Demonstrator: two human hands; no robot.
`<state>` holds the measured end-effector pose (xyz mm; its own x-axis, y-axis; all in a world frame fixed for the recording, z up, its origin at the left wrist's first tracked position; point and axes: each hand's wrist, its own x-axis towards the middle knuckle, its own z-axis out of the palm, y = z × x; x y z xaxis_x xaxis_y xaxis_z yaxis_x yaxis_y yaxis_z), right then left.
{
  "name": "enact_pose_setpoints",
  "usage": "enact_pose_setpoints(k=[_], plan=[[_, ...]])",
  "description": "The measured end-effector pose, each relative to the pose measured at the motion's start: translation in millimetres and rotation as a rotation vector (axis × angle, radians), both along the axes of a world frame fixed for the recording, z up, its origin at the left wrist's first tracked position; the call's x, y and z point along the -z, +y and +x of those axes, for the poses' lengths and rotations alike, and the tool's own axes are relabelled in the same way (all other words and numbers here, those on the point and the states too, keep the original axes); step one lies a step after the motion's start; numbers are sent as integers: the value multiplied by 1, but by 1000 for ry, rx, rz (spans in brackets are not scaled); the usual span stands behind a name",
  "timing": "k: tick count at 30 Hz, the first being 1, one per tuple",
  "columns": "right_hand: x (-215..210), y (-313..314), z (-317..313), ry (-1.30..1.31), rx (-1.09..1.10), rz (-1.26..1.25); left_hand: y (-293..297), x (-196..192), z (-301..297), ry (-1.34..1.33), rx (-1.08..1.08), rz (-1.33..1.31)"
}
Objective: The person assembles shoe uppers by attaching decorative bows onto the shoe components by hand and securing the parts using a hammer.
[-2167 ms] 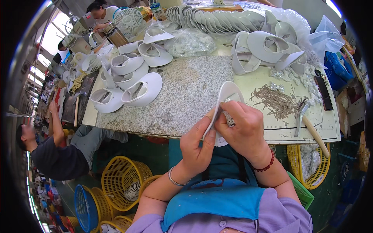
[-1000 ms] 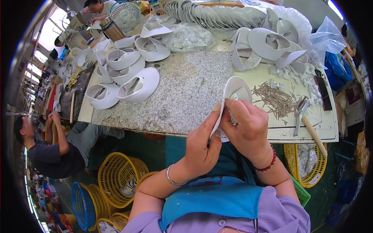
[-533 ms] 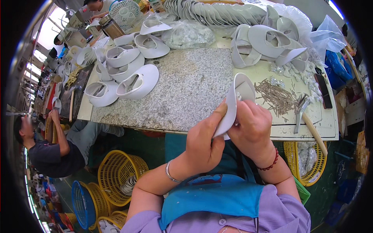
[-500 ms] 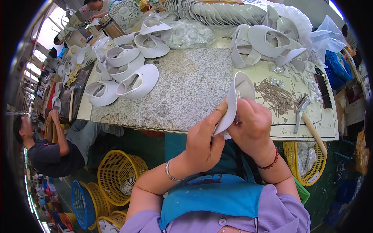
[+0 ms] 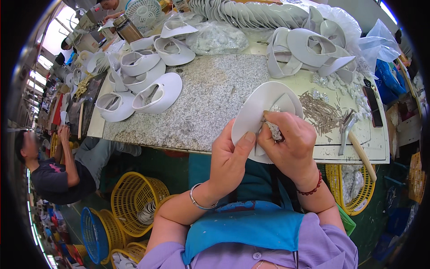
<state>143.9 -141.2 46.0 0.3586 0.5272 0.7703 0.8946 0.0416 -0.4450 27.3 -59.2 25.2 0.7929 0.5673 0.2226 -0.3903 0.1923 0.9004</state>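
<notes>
My left hand (image 5: 229, 158) grips the edge of a white visor-shaped piece (image 5: 253, 112), its thumb lying on the near face. The piece stands tilted over the table's front edge, its broad face turned toward me. Against it, my right hand (image 5: 292, 142) is closed in a pinch on a sparkling silver ornament (image 5: 274, 131), partly hidden by the fingers. A folded white flap (image 5: 283, 104) shows behind the ornament. Several similar white pieces (image 5: 163, 96) lie at the left of the table, with another group (image 5: 309, 47) at the back right.
Thin brown sticks (image 5: 320, 110) are heaped on the right, beside silver ornaments (image 5: 354, 95), a phone (image 5: 373, 105) and a wooden-handled hammer (image 5: 360, 152). A speckled slab (image 5: 215, 98) covers mid-table. Yellow baskets (image 5: 134, 201) stand below. A co-worker (image 5: 53, 166) sits at left.
The white piece has turned from edge-on to face me, bringing the silver ornament into view. My left hand has moved slightly left, and my right fingers have come onto the ornament.
</notes>
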Motion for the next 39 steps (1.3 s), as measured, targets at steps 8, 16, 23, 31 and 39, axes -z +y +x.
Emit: enact_pose_setpoints(k=[8,16,23,31,39], plan=[[5,3,1,-8,8,-5,1,0,3,-14,2,-261],[6,6,1,-29,27,-2,1,2,3,-29,-45,-264],[5,6,0,-45,36,-14,0,9,0,-42,-69,-103],[3,1,-1,-113,64,-86,11,6,4,-56,-276,770],[4,1,-1,29,-26,33,15,1,2,-64,-213,788]])
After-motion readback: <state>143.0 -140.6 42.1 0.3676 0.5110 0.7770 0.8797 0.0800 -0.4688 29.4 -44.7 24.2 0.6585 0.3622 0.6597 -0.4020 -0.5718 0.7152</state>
